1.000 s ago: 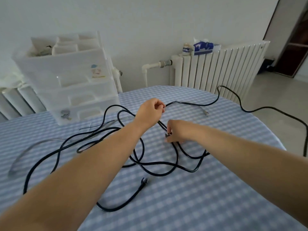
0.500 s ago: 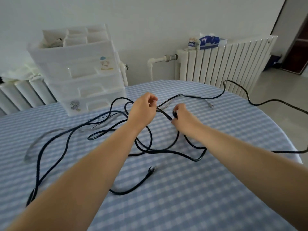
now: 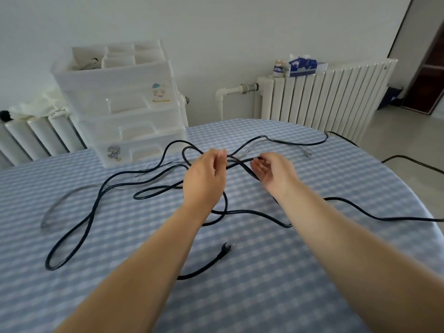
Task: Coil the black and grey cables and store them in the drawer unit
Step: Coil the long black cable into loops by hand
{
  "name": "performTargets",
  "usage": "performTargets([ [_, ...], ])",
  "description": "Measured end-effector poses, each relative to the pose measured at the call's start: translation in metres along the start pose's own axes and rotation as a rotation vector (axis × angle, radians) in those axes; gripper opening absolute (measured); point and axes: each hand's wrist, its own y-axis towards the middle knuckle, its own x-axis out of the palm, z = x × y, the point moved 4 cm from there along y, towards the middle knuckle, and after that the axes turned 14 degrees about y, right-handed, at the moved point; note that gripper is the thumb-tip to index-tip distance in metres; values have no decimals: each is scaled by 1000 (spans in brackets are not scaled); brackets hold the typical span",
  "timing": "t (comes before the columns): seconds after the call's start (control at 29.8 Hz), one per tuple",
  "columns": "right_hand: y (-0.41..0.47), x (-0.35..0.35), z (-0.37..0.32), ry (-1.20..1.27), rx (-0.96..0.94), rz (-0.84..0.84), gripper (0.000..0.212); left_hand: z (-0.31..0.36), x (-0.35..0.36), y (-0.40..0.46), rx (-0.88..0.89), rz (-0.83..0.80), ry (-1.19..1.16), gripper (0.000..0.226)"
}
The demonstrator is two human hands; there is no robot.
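A long black cable (image 3: 96,207) sprawls in loose loops over the blue checked table (image 3: 264,284); its plug end (image 3: 224,248) lies near me. A thin grey cable (image 3: 55,205) curves at the left, and its other end (image 3: 307,154) lies at the right. My left hand (image 3: 204,174) pinches a raised black strand between thumb and fingertips. My right hand (image 3: 274,171) is just to its right, palm turned left, with curled fingertips holding the same strand. The white translucent drawer unit (image 3: 125,104) stands at the table's back left with its drawers closed.
A white radiator (image 3: 324,97) stands behind the table at the right, with a tissue box (image 3: 302,66) and a small jar (image 3: 278,67) on top. The black cable runs off the table's right edge (image 3: 408,164). A second radiator (image 3: 36,135) is at the left.
Both hands have lifted the black strand and moved farther from me. My right hand has drawn away from the left and loosened its fingers. The camera has tilted up slightly.
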Motion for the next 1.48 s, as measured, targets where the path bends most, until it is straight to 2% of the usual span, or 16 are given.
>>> performTargets([
  [0.07, -4, 0, 2, 109, -10, -41, 10, -1, 1, -1, 64, 57, 41, 41],
  [0.13, -5, -4, 5, 216, -36, -84, 31, 2, -2, -3, 180, 243, 127, 32],
  [0.2, -7, -7, 10, 232, -40, -122, 38, 8, -4, -7, 263, 370, 164, 28],
  [0.3, -13, -4, 14, 157, -64, -169, 37, 18, 1, -10, 325, 215, 195, 46],
  [0.37, -22, 0, 13, -68, -174, -158, 35, 19, 0, -10, 175, 35, 126, 54],
  [0.47, -44, 9, 15, -481, -369, -189, 25, 17, -3, -5, -59, -107, -76, 44],
  [0.6, -64, 20, 36, -1010, -500, -332, 15, 11, -6, 4, -284, -118, -451, 33],
  [0.74, -72, 21, 54, -1293, -499, -535, 14, 13, -16, 4, -349, -134, -542, 32],
  [0.84, -71, 19, 54, -1252, -592, -554, 9, 21, -28, 7, -189, -264, -298, 25],
  [0.94, -67, 17, 41, -983, -583, -374, 8, 30, -38, 3, -39, -392, -135, 19],
  [1.01, -63, 15, 31, -866, -592, -310, 21, 39, -46, -3, 77, -419, -45, 18],
  [1.11, -65, 17, 23, -795, -620, -388, 53, 51, -52, -12, 244, -486, 13, 15],
  [1.18, -68, 20, 21, -754, -662, -469, 54, 56, -53, -16, 309, -583, -75, 22],
  [1.31, -71, 21, 19, -621, -634, -518, 30, 60, -55, -18, 306, -761, -341, 27],
  [1.41, -75, 20, 16, -577, -620, -472, 48, 62, -58, -19, 181, -846, -675, 30],
  [1.48, -78, 21, 11, -553, -662, -452, 40, 65, -61, -19, 172, -879, -847, 31],
])
